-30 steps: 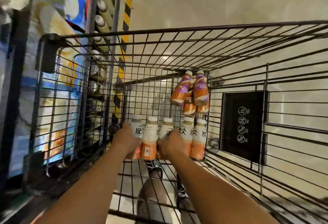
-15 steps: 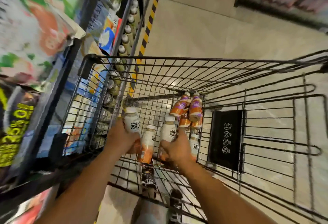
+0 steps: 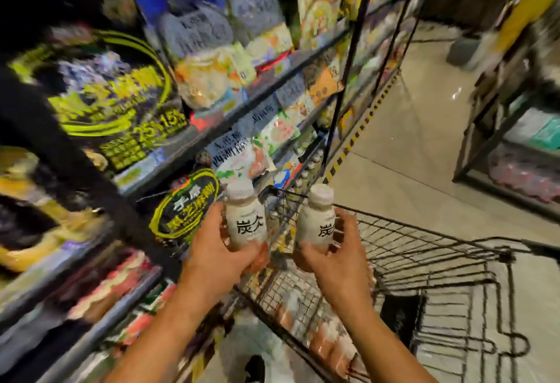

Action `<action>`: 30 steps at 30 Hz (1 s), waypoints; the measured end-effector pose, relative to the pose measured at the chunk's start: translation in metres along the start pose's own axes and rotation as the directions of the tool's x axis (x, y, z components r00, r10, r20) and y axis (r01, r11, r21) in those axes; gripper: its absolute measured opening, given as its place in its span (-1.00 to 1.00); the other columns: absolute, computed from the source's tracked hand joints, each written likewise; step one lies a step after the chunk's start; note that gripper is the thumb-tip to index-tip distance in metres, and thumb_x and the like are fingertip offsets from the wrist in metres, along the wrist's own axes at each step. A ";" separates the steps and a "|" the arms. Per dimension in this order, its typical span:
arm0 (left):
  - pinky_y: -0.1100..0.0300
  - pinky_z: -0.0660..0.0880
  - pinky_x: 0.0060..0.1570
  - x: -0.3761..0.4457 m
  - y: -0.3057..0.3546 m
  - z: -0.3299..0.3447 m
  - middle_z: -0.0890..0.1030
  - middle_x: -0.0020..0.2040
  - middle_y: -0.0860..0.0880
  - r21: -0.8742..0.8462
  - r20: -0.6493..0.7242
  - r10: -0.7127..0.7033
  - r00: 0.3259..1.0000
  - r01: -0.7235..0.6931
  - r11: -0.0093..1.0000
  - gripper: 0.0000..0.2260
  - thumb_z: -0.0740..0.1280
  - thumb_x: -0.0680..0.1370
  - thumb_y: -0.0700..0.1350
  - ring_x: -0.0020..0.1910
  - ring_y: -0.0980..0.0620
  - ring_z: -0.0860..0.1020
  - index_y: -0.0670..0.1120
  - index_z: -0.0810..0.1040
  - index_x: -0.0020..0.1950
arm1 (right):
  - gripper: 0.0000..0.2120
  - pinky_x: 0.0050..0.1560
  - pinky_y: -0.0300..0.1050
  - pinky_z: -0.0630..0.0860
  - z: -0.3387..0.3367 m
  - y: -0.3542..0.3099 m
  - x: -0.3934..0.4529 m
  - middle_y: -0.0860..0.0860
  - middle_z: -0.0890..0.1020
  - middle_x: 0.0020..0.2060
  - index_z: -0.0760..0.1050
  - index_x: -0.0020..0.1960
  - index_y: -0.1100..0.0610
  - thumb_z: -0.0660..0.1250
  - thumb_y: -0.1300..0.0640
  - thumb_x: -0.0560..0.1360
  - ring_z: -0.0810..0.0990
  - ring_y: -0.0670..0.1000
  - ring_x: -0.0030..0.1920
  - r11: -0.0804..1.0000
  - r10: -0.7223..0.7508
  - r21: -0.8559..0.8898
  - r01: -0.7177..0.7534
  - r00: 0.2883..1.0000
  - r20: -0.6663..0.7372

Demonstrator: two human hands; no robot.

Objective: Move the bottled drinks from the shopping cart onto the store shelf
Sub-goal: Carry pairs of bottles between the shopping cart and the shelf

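Note:
My left hand (image 3: 218,249) grips a white-capped bottle (image 3: 244,219) with a white label, black characters and an orange base. My right hand (image 3: 336,257) holds a second bottle of the same kind (image 3: 316,222). Both bottles are upright, lifted above the near left corner of the black wire shopping cart (image 3: 424,249). Several more bottles (image 3: 327,340) lie blurred low inside the cart. The store shelf (image 3: 212,128) rises on the left, its tiers packed with snack bags. A row of white-capped bottles (image 3: 306,170) stands on a lower tier further along.
A black and yellow round package (image 3: 185,203) hangs at the shelf edge just left of my left hand. A yellow-black hazard strip (image 3: 360,128) runs along the floor beside the shelf. Another rack (image 3: 515,140) stands across the tiled aisle at right.
Both hands have lifted one bottle each out of the cart and up toward the shelf. The view has swung up and left, from the cart's inside to the shelf.

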State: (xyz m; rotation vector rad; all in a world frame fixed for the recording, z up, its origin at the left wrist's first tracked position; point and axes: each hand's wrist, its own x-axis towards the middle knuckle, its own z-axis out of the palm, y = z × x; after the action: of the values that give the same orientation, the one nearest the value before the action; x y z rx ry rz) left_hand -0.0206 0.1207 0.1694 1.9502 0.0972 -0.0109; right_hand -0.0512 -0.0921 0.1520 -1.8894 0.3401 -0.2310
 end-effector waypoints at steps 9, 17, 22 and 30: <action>0.45 0.54 -0.11 -0.117 0.124 -0.179 0.68 0.03 0.33 0.059 -0.425 0.213 0.880 -0.208 0.976 -0.43 0.64 0.39 -0.18 0.00 0.29 0.67 0.23 0.45 0.20 | -0.31 0.00 -0.39 0.56 0.021 -0.183 -0.060 -0.28 0.62 0.13 0.39 0.22 -0.36 0.64 0.19 0.35 0.65 -0.30 0.03 0.902 -0.421 0.164 0.399 0.899 0.125; 0.29 0.58 -0.18 -0.207 0.153 -0.294 0.66 0.05 0.34 0.129 -0.595 0.224 0.772 -0.184 0.974 -0.47 0.59 0.45 -0.19 0.00 0.29 0.66 0.29 0.44 0.18 | -0.35 -0.02 -0.27 0.63 0.073 -0.283 -0.127 -0.42 0.60 0.08 0.40 0.22 -0.34 0.65 0.16 0.39 0.64 -0.28 0.05 0.807 -0.584 0.338 0.485 0.741 0.332; 0.09 0.59 0.04 -0.265 0.151 -0.378 0.71 0.08 0.24 0.101 -0.682 0.162 0.713 -0.128 0.987 -0.56 0.58 0.44 -0.14 0.05 0.24 0.68 0.26 0.54 0.18 | -0.43 -0.01 -0.11 0.69 0.134 -0.337 -0.185 -0.34 0.65 0.07 0.47 0.21 -0.31 0.65 0.13 0.41 0.70 -0.16 0.05 0.778 -0.628 0.420 0.468 0.599 0.497; 0.01 0.59 -0.10 -0.300 0.137 -0.482 0.77 -0.15 -0.04 -0.002 -0.763 -0.018 0.647 0.026 1.000 -0.54 0.45 0.19 0.02 -0.16 -0.04 0.73 -0.06 0.63 0.07 | -0.63 -0.28 -0.34 0.57 0.223 -0.406 -0.243 -0.11 0.71 -0.10 0.56 0.11 -0.14 0.62 0.14 0.44 0.70 -0.24 -0.19 0.803 -0.592 0.421 0.422 0.492 0.638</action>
State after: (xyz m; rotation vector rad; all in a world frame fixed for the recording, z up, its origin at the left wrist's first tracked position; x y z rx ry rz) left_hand -0.3277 0.4983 0.4921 1.8358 0.6875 0.8185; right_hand -0.1584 0.3160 0.4607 -1.6524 -0.8249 0.1413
